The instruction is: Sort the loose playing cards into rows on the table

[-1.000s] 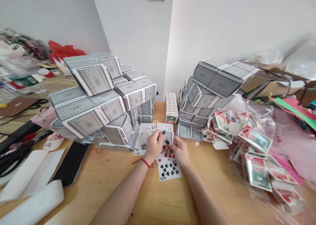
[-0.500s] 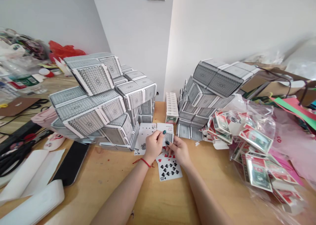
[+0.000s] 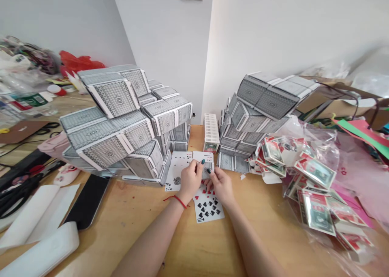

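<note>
Between my two hands is a playing card [image 3: 208, 166] with its grey patterned back facing up; whether it is one card or a few I cannot tell. My left hand [image 3: 192, 177] is closed on its left side, thumb on top. My right hand [image 3: 219, 184] pinches its lower right part, with the fingers curled beneath. Face-up cards lie under and around my hands: a ten of spades [image 3: 209, 210] nearest me, red-suited cards partly covered, and a seven of clubs or spades [image 3: 174, 179] to the left.
Stacked blocks built of grey-backed cards rise at left [image 3: 115, 135] and right [image 3: 258, 102]. A row of card boxes [image 3: 211, 133] stands between them. Opened card boxes [image 3: 319, 212] pile up at right. A black phone [image 3: 87, 200] and white rolls [image 3: 45, 252] lie at left.
My right thumb has slid up slightly along the grey-backed card, and my left hand has shifted a little to the right. The surroundings look the same.
</note>
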`<state>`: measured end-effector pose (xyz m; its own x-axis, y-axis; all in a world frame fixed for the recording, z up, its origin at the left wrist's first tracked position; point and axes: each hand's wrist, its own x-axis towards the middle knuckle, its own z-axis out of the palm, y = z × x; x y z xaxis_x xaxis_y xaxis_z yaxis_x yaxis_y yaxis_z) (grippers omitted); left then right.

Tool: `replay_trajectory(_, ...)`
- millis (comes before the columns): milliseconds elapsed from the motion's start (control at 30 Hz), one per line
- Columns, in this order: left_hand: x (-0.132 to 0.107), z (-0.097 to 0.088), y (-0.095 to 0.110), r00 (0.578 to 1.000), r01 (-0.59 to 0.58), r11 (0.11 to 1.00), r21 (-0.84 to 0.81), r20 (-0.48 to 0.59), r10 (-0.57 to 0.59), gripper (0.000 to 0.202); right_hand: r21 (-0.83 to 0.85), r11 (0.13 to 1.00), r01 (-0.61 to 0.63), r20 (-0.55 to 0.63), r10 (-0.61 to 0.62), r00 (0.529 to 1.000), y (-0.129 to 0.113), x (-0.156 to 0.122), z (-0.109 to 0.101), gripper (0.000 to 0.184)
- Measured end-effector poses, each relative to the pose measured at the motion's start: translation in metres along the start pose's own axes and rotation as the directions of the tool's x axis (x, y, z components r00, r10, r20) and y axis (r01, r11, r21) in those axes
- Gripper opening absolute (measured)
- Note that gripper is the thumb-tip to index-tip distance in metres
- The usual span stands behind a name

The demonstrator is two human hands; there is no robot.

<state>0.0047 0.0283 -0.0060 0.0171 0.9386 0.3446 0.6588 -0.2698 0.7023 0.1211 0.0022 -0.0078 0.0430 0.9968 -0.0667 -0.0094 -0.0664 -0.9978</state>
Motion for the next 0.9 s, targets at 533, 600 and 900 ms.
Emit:
replay_trajectory(533,-0.006,0.002,0.007,0.966,-0.255,0.954,0.156,-0.003,0.259,0.03,-0.098,0.995,-0.012,-0.227,-0.011,0.974,-0.005,-0.003,0.004,0.047)
replay_trajectory(600,-0.007,0.002,0.008,0.962,-0.266,0.95,0.161,-0.012,0.272,0.03,-0.054,0.998,-0.016,-0.198,0.005,0.98,-0.008,-0.004,0.004,0.048)
replay_trajectory(900,-0.007,0.0,0.005,0.97,-0.225,0.965,0.134,-0.057,0.234,0.03,-0.047,0.998,0.04,-0.1,-0.044,0.994,-0.008,-0.003,0.009,0.052)
